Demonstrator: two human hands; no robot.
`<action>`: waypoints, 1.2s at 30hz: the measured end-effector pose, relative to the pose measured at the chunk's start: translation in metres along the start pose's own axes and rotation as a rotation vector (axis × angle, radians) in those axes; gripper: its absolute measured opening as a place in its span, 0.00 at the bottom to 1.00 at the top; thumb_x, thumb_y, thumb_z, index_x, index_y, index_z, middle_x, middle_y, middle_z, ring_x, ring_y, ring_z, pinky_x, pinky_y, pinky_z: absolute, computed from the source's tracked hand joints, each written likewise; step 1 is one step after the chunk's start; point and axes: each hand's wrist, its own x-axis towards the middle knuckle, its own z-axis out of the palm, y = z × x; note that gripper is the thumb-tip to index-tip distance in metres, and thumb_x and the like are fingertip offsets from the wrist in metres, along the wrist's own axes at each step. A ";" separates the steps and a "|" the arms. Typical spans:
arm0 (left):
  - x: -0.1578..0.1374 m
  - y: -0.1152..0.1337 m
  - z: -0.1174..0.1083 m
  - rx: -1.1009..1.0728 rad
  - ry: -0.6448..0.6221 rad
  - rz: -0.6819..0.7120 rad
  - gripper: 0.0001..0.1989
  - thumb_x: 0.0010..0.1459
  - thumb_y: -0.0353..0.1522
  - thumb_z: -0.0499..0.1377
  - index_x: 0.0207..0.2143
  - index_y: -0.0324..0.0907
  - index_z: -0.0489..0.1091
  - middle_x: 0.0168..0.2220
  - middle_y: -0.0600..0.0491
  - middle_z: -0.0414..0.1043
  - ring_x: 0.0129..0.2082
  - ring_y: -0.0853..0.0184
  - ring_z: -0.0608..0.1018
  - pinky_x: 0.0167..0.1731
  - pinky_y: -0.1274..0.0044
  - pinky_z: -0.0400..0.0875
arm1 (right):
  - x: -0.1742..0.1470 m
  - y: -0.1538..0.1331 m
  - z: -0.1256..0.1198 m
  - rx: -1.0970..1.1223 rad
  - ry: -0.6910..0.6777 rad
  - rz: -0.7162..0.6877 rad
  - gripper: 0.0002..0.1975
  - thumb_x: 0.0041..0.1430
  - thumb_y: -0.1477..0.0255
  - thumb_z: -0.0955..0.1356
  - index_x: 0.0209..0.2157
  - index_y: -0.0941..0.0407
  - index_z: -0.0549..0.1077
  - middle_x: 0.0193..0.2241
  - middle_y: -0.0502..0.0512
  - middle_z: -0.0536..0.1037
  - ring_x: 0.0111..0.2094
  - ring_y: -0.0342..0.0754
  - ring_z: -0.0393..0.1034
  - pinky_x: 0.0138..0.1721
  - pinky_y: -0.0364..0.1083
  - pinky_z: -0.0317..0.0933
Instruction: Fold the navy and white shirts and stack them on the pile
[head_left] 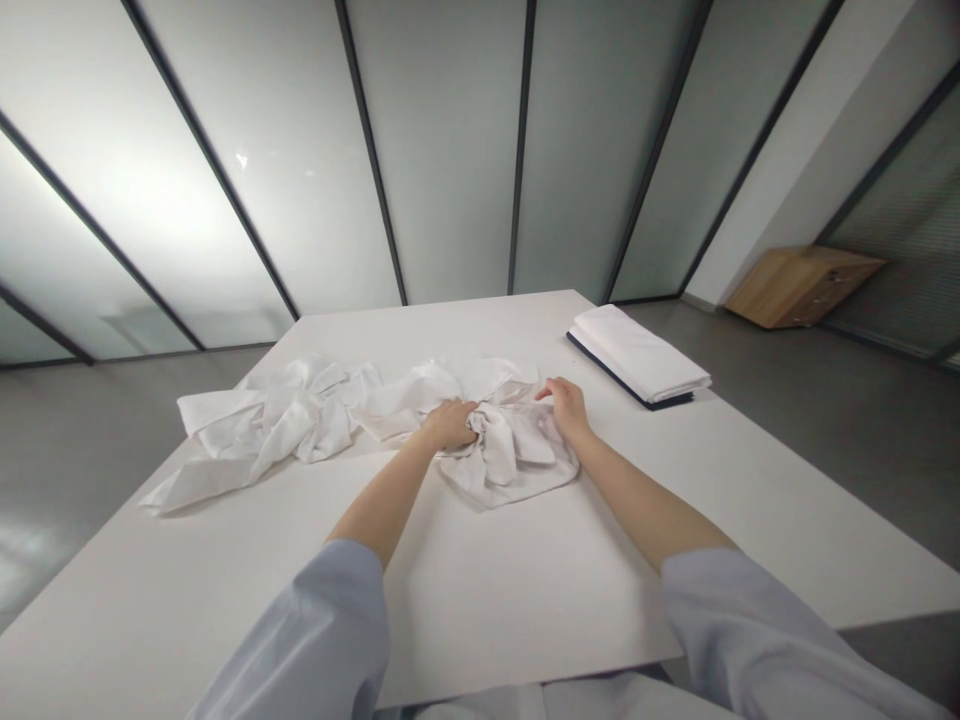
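A crumpled white cloth [514,455] lies bunched on the table in front of me; its garment or linen type is not clear. My left hand [450,424] is closed on a gathered part of it, with the fingertips partly hidden in the folds. At the cloth's right side, my right hand [568,408] rests on its edge with fingers bent loosely and apart, not gripping visibly. More rumpled white fabric [270,420] spreads to the left; whether it is all one piece I cannot tell.
The white table [525,590] reaches away from me. On its far right lies a folded stack of white cloth [637,350] with a dark blue layer [611,372] underneath. Frosted glass panels [450,150] stand behind the table. A wooden cabinet [799,285] is on the floor at right.
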 end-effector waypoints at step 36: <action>-0.108 -0.169 -0.028 -0.004 0.418 -0.979 0.38 0.52 0.42 0.57 0.62 0.33 0.54 0.56 0.29 0.63 0.57 0.39 0.65 0.52 0.53 0.59 | 0.007 0.006 -0.009 -0.093 0.092 0.114 0.14 0.49 0.69 0.61 0.13 0.53 0.63 0.12 0.46 0.62 0.19 0.44 0.57 0.25 0.44 0.51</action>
